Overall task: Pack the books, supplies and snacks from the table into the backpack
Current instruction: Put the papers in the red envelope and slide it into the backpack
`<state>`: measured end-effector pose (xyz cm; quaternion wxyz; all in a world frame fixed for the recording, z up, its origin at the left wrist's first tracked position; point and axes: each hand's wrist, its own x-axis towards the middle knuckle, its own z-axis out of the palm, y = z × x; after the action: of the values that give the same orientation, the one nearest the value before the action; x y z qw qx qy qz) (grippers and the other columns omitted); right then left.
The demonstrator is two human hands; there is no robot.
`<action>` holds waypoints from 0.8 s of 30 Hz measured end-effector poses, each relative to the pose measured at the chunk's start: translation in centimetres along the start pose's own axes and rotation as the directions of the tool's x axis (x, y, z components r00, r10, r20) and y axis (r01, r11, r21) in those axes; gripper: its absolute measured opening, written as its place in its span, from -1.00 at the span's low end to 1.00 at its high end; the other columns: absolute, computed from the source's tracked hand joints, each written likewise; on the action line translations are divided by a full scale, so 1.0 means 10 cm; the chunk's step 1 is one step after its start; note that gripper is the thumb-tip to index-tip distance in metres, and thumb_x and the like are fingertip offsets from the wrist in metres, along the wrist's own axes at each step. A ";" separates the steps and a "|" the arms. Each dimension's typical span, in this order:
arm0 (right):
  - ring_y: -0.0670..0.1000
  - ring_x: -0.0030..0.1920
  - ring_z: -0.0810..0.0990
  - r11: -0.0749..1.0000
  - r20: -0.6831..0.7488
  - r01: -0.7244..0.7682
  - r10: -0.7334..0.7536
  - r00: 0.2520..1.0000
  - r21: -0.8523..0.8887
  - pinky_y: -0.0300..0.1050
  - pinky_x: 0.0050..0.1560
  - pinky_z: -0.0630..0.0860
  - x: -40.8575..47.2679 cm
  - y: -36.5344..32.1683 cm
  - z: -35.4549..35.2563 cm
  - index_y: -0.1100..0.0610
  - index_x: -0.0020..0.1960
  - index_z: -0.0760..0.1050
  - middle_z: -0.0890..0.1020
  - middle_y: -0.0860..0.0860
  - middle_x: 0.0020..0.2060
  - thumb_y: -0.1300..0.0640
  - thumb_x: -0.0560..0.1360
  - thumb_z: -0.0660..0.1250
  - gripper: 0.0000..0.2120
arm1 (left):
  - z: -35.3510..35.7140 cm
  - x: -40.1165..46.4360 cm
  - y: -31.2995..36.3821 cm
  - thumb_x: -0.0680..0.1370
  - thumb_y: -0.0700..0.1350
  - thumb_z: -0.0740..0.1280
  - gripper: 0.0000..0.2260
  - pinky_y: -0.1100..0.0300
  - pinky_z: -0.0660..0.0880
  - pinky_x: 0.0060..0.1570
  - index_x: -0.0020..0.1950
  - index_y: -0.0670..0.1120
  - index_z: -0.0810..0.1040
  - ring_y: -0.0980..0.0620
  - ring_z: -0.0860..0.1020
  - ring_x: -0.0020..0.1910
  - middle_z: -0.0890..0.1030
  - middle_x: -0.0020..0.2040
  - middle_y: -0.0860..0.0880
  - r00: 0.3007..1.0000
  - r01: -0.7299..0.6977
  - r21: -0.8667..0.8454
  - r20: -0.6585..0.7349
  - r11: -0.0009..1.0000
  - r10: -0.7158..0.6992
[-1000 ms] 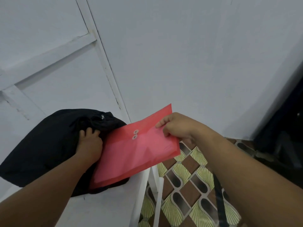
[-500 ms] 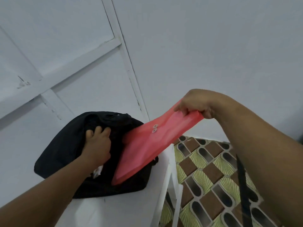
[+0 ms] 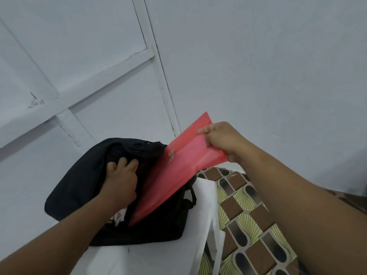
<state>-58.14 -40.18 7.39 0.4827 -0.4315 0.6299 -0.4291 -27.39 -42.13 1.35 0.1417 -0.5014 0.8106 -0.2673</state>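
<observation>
A black backpack [image 3: 79, 181] lies on a white table [image 3: 151, 257] against the wall. My left hand [image 3: 121, 181] grips the fabric at the backpack's mouth and holds it apart. My right hand [image 3: 220, 139] pinches the upper end of a red plastic envelope folder [image 3: 172, 179] with two string buttons. The folder slants down to the left, and its lower end is inside the backpack's opening. Something white shows inside the bag below my left wrist.
A white wall with raised white battens [image 3: 153, 62] rises right behind the backpack. The table's right edge [image 3: 208, 225] drops to a floor of brown, black and yellow patterned tiles [image 3: 244, 215]. A black strap loop [image 3: 191, 197] hangs at the bag's right side.
The folder has slid deeper into the backpack, with its lower end now inside the opening. My right hand has come down slightly with it. My left hand keeps its grip on the bag.
</observation>
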 end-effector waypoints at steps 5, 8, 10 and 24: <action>-0.10 -0.33 0.61 0.998 -0.034 0.066 -0.066 0.997 0.005 -0.28 -0.43 0.50 -0.34 0.33 0.25 0.02 0.14 0.60 0.65 0.02 -0.03 0.42 0.47 0.13 -0.54 | -0.10 0.00 0.02 0.26 -0.08 0.41 -0.89 0.07 0.00 -0.13 -0.25 -0.04 0.66 -0.09 0.36 0.05 0.46 0.11 0.03 0.999 0.018 -0.015 0.032 1.000 -0.017; -0.06 -0.33 0.58 0.991 0.008 0.135 -0.135 0.991 -0.022 -0.20 -0.38 0.52 -0.44 0.53 0.44 -0.01 0.14 0.59 0.65 0.04 -0.03 0.40 0.46 0.12 -0.54 | -0.13 -0.02 0.09 0.38 -0.08 0.33 -0.82 0.05 0.02 -0.12 -0.09 -0.04 0.68 -0.09 0.35 0.15 0.42 0.23 0.04 0.998 0.038 -0.016 0.057 0.999 -0.037; -0.08 -0.35 0.56 0.990 -0.032 0.141 -0.141 0.989 -0.001 -0.23 -0.40 0.49 -0.45 0.51 0.39 -0.02 0.13 0.59 0.65 0.04 -0.04 0.40 0.46 0.13 -0.54 | -0.14 -0.05 0.05 0.36 -0.08 0.35 -0.83 0.05 0.04 -0.11 -0.11 -0.04 0.68 -0.09 0.35 0.14 0.43 0.22 0.04 0.998 0.037 -0.023 0.041 0.999 -0.036; -0.09 -0.42 0.47 0.987 -0.015 0.151 -0.150 0.989 0.060 -0.13 -0.41 0.47 -1.07 0.88 0.78 -0.04 0.14 0.49 0.66 0.13 -0.12 0.41 0.51 0.13 -0.58 | -0.11 0.00 0.00 0.26 -0.07 0.42 -0.88 0.04 0.13 -0.08 -0.24 -0.06 0.65 -0.08 0.35 0.05 0.43 0.08 0.05 0.999 0.044 -0.039 -0.014 0.998 -0.045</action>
<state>-49.92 -28.64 0.17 0.4586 -0.4606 0.5845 -0.4856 -27.95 -41.82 2.26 0.1201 -0.5200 0.8052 -0.2584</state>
